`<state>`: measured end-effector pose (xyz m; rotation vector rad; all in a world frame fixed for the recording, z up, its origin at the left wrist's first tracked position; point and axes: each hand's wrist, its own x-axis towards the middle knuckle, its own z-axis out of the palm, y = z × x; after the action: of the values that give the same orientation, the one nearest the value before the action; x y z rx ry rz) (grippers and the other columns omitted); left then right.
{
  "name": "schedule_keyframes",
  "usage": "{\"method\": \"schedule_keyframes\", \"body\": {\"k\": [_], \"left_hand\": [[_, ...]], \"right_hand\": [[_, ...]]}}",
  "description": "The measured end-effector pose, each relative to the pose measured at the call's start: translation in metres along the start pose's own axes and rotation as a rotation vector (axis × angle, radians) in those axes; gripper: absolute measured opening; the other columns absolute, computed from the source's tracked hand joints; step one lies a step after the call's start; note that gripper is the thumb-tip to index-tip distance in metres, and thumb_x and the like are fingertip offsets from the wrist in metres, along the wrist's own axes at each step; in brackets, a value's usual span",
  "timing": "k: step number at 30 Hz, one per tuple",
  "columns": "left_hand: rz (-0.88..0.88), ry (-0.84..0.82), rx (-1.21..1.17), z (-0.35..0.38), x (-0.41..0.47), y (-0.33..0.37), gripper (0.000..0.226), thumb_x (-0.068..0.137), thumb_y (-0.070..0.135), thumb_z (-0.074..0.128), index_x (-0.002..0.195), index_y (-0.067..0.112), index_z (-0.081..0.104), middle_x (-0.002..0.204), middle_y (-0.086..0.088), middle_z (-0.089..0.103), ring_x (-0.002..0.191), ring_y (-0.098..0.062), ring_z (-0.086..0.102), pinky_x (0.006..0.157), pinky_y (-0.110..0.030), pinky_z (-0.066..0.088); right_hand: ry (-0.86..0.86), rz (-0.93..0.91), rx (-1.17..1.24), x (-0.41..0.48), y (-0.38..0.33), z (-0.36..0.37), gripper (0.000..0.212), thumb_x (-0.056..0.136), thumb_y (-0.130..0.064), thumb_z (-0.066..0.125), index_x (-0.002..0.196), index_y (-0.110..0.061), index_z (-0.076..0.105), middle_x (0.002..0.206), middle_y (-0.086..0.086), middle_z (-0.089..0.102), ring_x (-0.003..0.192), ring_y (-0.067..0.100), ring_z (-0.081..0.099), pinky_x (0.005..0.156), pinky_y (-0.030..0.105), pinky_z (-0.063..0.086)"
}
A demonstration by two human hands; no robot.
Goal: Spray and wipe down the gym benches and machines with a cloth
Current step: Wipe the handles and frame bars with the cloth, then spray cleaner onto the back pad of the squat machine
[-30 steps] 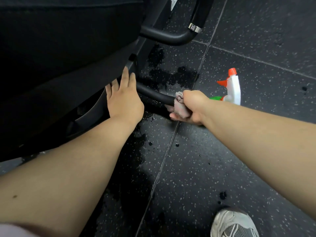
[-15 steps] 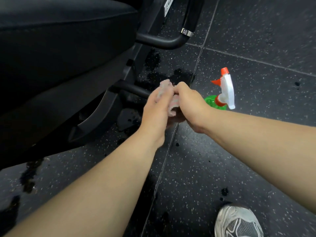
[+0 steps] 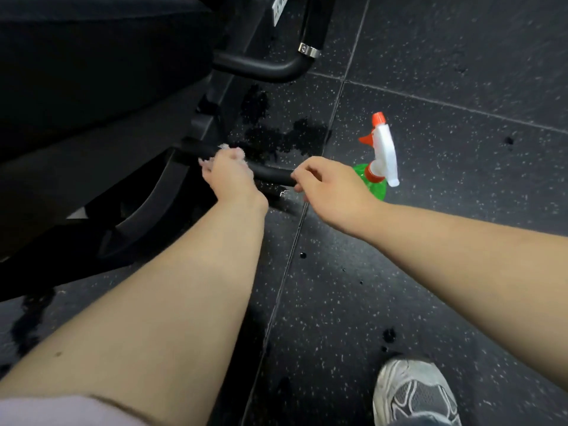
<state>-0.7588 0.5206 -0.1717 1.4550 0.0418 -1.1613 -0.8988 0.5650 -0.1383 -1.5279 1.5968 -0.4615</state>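
Head view.
A: Where's the cloth (image 3: 236, 154)?
B: Bunched in the left hand (image 3: 229, 179). The fingers are curled round it and press it onto the black bar (image 3: 272, 174) low on the machine (image 3: 92, 72). Only pale tufts show past the knuckles.
A: And the right hand (image 3: 333, 192)?
B: At the bar's free end, fingers curled with the tips against it. I cannot tell whether they truly grip it or only lie beside it.
A: The spray bottle (image 3: 384, 155)?
B: Upright on the floor (image 3: 445, 287), just beyond the right hand, near where two tile seams meet. Nobody holds it.
A: What could go wrong?
B: Three things, I'd judge. The right wrist is so close to the bottle that a sideways sweep could tip it over. The floor under the bar carries wet patches (image 3: 276, 135), with drips nearer the shoe (image 3: 412, 395), so stepping there invites a slip. And a cloth balled this tight touches little of the bar, so the underside may be missed and liquid left to run off the end.
A: The cure?
B: Probably open the cloth out, and mop the floor afterwards.
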Motion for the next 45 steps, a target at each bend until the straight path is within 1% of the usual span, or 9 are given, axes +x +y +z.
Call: {"method": "schedule_keyframes", "body": {"k": [2,5,8,11,16,23,33,39,45], "left_hand": [[0.008,-0.016,0.132,0.003,-0.018,-0.005,0.039,0.086,0.017,0.053,0.123,0.002,0.054,0.089,-0.004,0.050,0.064,-0.015,0.047,0.062,-0.026,0.039],[-0.225,-0.152,0.198,0.005,-0.049,-0.028,0.021,0.096,0.011,0.043,0.079,0.019,0.053,0.055,0.003,0.043,0.052,-0.014,0.038,0.054,-0.023,0.032],[-0.338,-0.291,0.131,0.014,-0.064,-0.047,0.023,0.096,0.009,0.041,0.077,0.009,0.053,0.047,0.003,0.045,0.049,-0.013,0.043,0.053,-0.022,0.037],[-0.300,-0.276,0.238,0.009,-0.065,-0.050,0.029,0.093,0.005,0.043,0.100,-0.011,0.066,0.055,0.002,0.052,0.044,-0.007,0.046,0.055,-0.018,0.036],[-0.160,-0.278,0.407,0.002,-0.081,-0.034,0.026,0.087,0.007,0.049,0.066,0.020,0.051,0.053,0.007,0.060,0.037,-0.007,0.041,0.054,-0.022,0.028],[0.026,-0.395,0.502,0.054,-0.091,-0.020,0.010,0.092,0.019,0.060,0.084,0.016,0.057,0.070,0.001,0.060,0.059,-0.013,0.052,0.050,-0.022,0.040],[0.005,-0.546,0.776,0.102,-0.166,-0.016,0.025,0.090,0.001,0.038,0.084,0.013,0.059,0.084,-0.009,0.073,0.062,-0.023,0.059,0.040,-0.017,0.020],[-0.187,-0.761,0.800,0.157,-0.261,-0.010,0.034,0.082,0.003,0.063,0.084,0.023,0.035,0.074,-0.006,0.025,0.059,-0.014,0.033,0.050,-0.021,0.045],[-0.229,-0.824,1.045,0.235,-0.360,-0.019,0.012,0.099,0.011,0.051,0.089,0.018,0.053,0.086,-0.002,0.074,0.061,-0.013,0.061,0.048,-0.021,0.035]], "right_hand": [[0.018,0.077,0.133,-0.001,0.002,-0.002,0.024,0.096,-0.025,0.047,0.090,-0.012,0.067,0.085,0.002,0.071,0.072,0.018,0.064,0.066,0.032,0.052],[-0.155,0.364,0.365,-0.009,0.010,-0.016,0.025,0.097,-0.020,0.046,0.087,-0.006,0.064,0.076,0.007,0.069,0.055,0.017,0.063,0.047,0.024,0.047],[-0.472,0.665,0.101,-0.027,0.032,-0.041,0.039,0.098,-0.037,0.045,0.081,-0.005,0.061,0.066,0.010,0.067,0.047,0.017,0.060,0.036,0.015,0.037],[-0.275,0.639,-0.398,-0.033,0.057,-0.068,0.054,0.090,-0.059,0.051,0.077,-0.007,0.060,0.061,0.006,0.063,0.052,0.018,0.059,0.044,0.020,0.038],[0.044,0.407,-0.400,-0.016,0.083,-0.074,0.108,0.070,-0.072,0.069,0.153,-0.032,0.012,0.153,0.011,0.027,0.136,0.035,0.037,0.103,0.045,0.039],[0.212,0.094,-0.027,0.010,0.067,-0.055,0.029,0.093,-0.047,0.058,0.099,-0.019,0.057,0.086,-0.001,0.062,0.085,0.023,0.058,0.071,0.033,0.045],[0.385,0.300,0.179,-0.061,0.040,-0.161,0.026,0.094,-0.040,0.054,0.087,-0.016,0.057,0.079,0.000,0.061,0.077,0.021,0.057,0.069,0.034,0.047],[0.467,0.431,0.195,-0.142,0.024,-0.260,0.022,0.094,-0.040,0.054,0.089,-0.019,0.058,0.080,-0.004,0.062,0.077,0.018,0.058,0.069,0.033,0.046],[0.573,0.586,0.281,-0.200,0.036,-0.356,0.022,0.095,-0.039,0.053,0.101,-0.018,0.056,0.084,-0.001,0.062,0.082,0.024,0.058,0.073,0.036,0.047]]}}
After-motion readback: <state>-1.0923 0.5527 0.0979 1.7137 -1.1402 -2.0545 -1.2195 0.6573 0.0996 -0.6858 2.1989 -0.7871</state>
